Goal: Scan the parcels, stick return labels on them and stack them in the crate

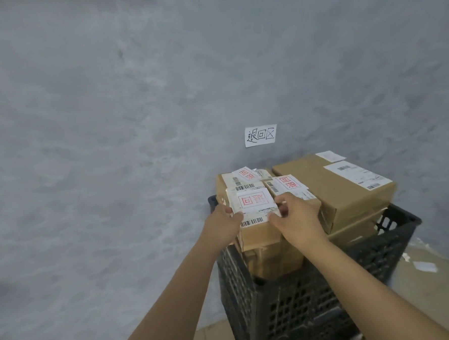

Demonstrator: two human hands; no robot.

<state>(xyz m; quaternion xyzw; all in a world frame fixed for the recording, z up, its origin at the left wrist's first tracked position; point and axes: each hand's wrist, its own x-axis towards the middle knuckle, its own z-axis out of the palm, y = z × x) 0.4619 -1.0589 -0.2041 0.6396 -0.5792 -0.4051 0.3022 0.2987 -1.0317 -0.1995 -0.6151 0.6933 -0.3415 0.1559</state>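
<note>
Counting from the left of the frame: two hands, one crate, at least four cardboard parcels seen on top, three red-stamped return labels, one wall sign.

Left hand, lower centre, gripped the left edge of the front parcel, thumb curled onto its top face beside the barcode. Right hand held the same parcel's right edge, fingers curled over the top by the label corner. Both forearms ran up from the bottom edge of the frame and hid part of the crate's front rim.

Front parcel sat on top of the stack, at the crate's near left side, bearing a return label with red characters in a red square. Behind it, a second parcel carried a smaller red-stamped label. Just right of that, a third parcel carried another red-stamped label; its near end was covered by the right hand. Large parcel, right of centre, showed a white shipping label with barcodes and no red stamp visible; further boxes lay beneath it, count unclear.

Black perforated crate, lower centre to right, stood against the grey wall, parcels piled above its rim. White paper sign with handwritten characters was fixed to the wall above the stack. Pale floor with paper scraps lay at lower right.
</note>
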